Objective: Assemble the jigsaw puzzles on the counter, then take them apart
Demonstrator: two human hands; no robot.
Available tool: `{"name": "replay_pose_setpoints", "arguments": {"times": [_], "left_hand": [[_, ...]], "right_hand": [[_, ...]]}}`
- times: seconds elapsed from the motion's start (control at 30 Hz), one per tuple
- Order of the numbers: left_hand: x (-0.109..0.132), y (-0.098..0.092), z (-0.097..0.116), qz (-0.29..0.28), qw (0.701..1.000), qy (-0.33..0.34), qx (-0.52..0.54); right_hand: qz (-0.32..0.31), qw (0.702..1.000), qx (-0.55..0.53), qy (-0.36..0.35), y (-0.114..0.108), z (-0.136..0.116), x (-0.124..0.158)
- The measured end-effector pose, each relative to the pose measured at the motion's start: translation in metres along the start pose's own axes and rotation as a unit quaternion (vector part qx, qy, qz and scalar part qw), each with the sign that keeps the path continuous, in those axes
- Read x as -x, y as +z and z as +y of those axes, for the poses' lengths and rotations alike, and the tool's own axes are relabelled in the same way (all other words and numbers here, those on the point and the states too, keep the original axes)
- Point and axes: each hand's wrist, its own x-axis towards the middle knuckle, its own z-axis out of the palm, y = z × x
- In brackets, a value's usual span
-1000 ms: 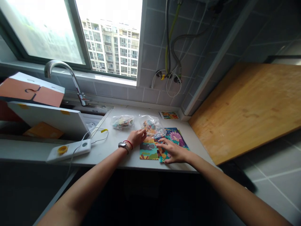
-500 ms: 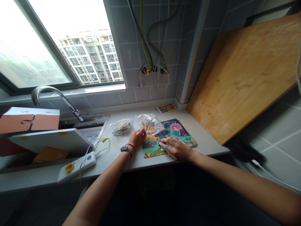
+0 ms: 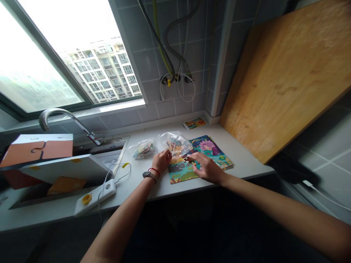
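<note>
From your head camera, your right hand is over the colourful board, thumb and fingers drawn together on what looks like a small piece, though it is too small to make out well. Your left hand has its fingers curled at the board's left edge, by the lower side of a clear bag; you cannot tell from here whether it grips anything. The board lies flat near the counter's front edge, with the bag lying just behind its left part. A second bag lies left of the first. Behind the board, near the wall, is a small card. A power strip lies well to your left, beside the sink.
</note>
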Motion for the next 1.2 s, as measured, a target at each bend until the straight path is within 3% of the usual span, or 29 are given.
{"name": "replay_pose_setpoints", "arguments": {"times": [0.07, 0.13, 0.2, 0.27, 0.43, 0.57, 0.67, 0.73, 0.77, 0.83, 0.93, 1.2], "left_hand": [[0.001, -0.001, -0.001, 0.004, 1.000, -0.001, 0.003], [0.001, -0.002, -0.001, 0.009, 1.000, -0.004, 0.005], [0.002, -0.003, -0.001, 0.013, 1.000, -0.006, 0.006], [0.002, -0.004, -0.001, 0.016, 1.000, -0.007, 0.007], [0.002, -0.003, -0.001, 0.017, 1.000, -0.006, 0.010], [0.002, -0.002, -0.002, 0.019, 1.000, -0.005, 0.009], [0.002, -0.001, -0.002, 0.021, 1.000, -0.007, 0.006], [0.002, 0.000, -0.003, 0.023, 1.000, -0.009, 0.004], [0.002, 0.000, -0.003, 0.024, 1.000, -0.009, 0.004], [0.002, 0.000, -0.002, 0.026, 1.000, -0.009, 0.002], [0.002, -0.001, -0.002, 0.027, 1.000, -0.008, -0.001], [0.001, -0.003, -0.001, 0.025, 1.000, -0.007, -0.005]], "right_hand": [[0.014, 0.977, -0.125, 0.170, 0.010, -0.003, -0.017], [0.015, 0.902, -0.263, 0.342, 0.022, -0.003, -0.036], [0.040, 0.823, -0.366, 0.432, 0.031, -0.002, -0.053], [0.065, 0.790, -0.409, 0.452, 0.038, -0.001, -0.065], [0.078, 0.803, -0.410, 0.426, 0.051, 0.002, -0.079], [0.086, 0.839, -0.361, 0.399, 0.058, 0.005, -0.084], [0.093, 0.908, -0.235, 0.335, 0.056, 0.008, -0.087], [0.052, 0.961, -0.078, 0.262, 0.052, 0.009, -0.089], [0.028, 0.972, -0.007, 0.232, 0.049, 0.010, -0.091], [-0.001, 0.975, 0.065, 0.213, 0.045, 0.010, -0.098], [0.009, 0.970, 0.088, 0.227, 0.044, 0.009, -0.110], [-0.054, 0.957, 0.082, 0.273, 0.057, 0.007, -0.119]]}}
